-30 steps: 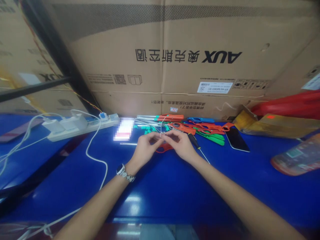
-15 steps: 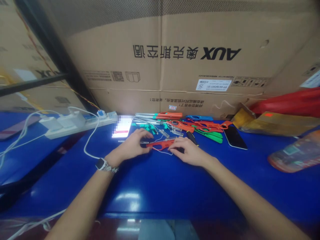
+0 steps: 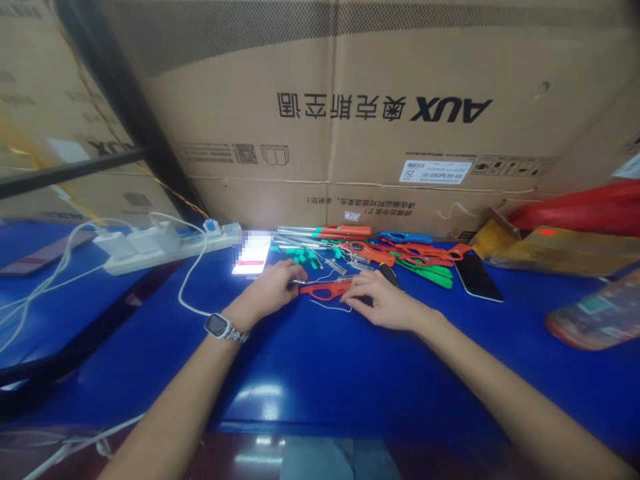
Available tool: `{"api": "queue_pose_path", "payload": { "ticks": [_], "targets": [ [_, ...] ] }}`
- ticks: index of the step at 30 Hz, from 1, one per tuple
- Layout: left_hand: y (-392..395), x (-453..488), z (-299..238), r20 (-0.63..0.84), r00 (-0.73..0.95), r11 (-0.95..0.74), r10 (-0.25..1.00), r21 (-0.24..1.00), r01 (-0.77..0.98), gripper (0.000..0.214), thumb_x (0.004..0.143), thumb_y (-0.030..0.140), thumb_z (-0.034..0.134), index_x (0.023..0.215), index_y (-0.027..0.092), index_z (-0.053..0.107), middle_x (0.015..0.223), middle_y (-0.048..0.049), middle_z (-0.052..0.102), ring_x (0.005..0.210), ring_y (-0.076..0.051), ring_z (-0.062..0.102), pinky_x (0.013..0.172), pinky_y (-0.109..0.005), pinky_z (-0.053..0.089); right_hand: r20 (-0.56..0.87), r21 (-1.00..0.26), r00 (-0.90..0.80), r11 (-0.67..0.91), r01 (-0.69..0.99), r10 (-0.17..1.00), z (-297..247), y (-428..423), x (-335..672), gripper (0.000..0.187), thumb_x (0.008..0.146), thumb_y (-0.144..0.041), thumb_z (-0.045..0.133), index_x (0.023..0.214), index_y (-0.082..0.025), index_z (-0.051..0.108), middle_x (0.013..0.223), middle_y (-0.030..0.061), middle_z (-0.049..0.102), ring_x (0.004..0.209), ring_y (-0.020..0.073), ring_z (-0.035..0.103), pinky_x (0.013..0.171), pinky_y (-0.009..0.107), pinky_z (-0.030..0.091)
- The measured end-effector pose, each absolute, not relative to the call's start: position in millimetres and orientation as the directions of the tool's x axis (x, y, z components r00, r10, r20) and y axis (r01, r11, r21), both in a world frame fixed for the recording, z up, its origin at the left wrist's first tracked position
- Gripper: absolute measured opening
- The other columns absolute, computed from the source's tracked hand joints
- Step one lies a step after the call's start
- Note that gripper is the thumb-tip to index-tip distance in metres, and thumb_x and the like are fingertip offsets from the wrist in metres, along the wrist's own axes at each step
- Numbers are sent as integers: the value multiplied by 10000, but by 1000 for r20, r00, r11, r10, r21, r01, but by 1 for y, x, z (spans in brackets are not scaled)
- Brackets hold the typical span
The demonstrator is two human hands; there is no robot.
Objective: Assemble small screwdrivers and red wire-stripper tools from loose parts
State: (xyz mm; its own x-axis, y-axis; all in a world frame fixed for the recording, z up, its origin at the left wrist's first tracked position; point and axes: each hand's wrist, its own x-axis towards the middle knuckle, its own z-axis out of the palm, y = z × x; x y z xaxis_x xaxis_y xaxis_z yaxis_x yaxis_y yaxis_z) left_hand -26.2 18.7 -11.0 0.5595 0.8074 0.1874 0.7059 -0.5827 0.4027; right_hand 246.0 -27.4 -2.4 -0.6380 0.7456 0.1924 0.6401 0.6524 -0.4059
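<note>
An orange-red lighter casing [image 3: 325, 291] with a trigger loop lies on the blue table, a thin white wire [image 3: 327, 307] running below it. At its left end, my left hand [image 3: 273, 290] is closed on a thin metal tube [image 3: 299, 282], mostly hidden by the fingers. On the casing's right end rests my right hand [image 3: 377, 300], its thumb and fingertips pinched around it. Just behind are clear plastic inserts [image 3: 335, 267] and small green parts [image 3: 300, 255]. A black-and-yellow handle [image 3: 389, 273] shows beyond my right hand.
Several long lighters [image 3: 345, 231], red casings [image 3: 425, 253] and green casings [image 3: 425, 272] lie along the back. A lit phone [image 3: 253, 253] and a power strip [image 3: 170, 247] are left. Rightward sit a dark phone [image 3: 477, 277] and a bottle [image 3: 595, 313]. A cardboard box [image 3: 350, 153] stands behind.
My left hand has drawn its fingers in around the metal tube, beside the casing's left end. My right hand stays on the right end. The whole view has shifted slightly.
</note>
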Motion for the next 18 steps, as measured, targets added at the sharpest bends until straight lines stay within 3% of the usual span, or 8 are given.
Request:
{"api": "queue_pose_path", "payload": {
  "ticks": [4,9,14,18],
  "targets": [
    [17,-26,-10,217,542,-577,812,438,689,303,733,66,546,986,189,661,1005,-70,618,908,-229,625,817,-365,505,227,-397,-628,659,638,745,-4,-31,243,167,929,-310,597,1028,-253,718,959,50,683,947,218,594,894,418,376],
    [17,-26,-8,200,536,-557,820,494,668,287,709,90,554,953,190,667,961,-55,622,852,-212,623,775,-349,513,360,-418,-470,590,691,806,-6,-8,251,153,912,-213,563,989,-201,695,935,59,651,891,195,592,818,348,434],
    [14,-25,-4,173,543,-533,822,568,627,271,702,113,559,941,184,666,941,-42,632,823,-192,622,762,-328,512,182,-353,-518,547,759,836,-5,22,257,105,839,-226,667,936,-205,700,963,50,679,930,216,595,847,361,418],
    [14,-25,-3,112,548,-508,829,560,654,290,696,89,554,950,168,669,958,-52,636,844,-194,615,784,-337,507,160,-352,-541,560,750,826,-4,30,256,81,856,-281,680,900,-215,698,962,40,714,985,240,580,905,411,367]
  ]
}}
